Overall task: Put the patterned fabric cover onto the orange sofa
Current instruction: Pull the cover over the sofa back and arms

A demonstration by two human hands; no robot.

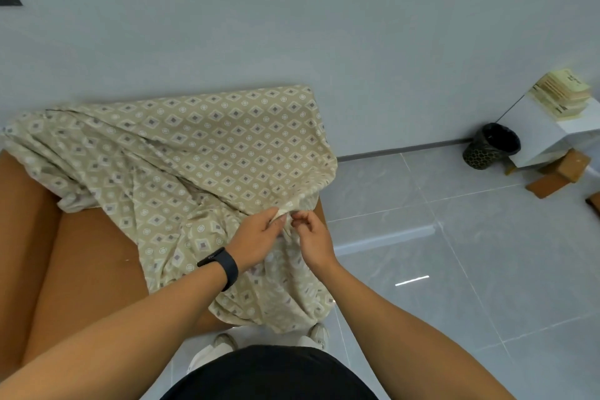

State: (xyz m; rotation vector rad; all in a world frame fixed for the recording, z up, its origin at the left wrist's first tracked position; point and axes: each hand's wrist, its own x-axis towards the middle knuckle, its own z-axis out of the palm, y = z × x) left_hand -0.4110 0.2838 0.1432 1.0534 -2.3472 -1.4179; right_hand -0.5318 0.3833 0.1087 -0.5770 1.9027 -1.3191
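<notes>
Pinching one gathered hem of the patterned fabric cover (194, 153) between left hand (256, 237) and right hand (313, 237), task roughly half done: backrest beyond the hands draped, orange sofa (81, 263) seat left of them bare.

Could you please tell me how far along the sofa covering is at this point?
Partly done. The cover already drapes the back and right end of the sofa. In hand: the left hand and right hand pinch its bunched edge at the right end. Left: the orange seat and left side remain bare.
</notes>
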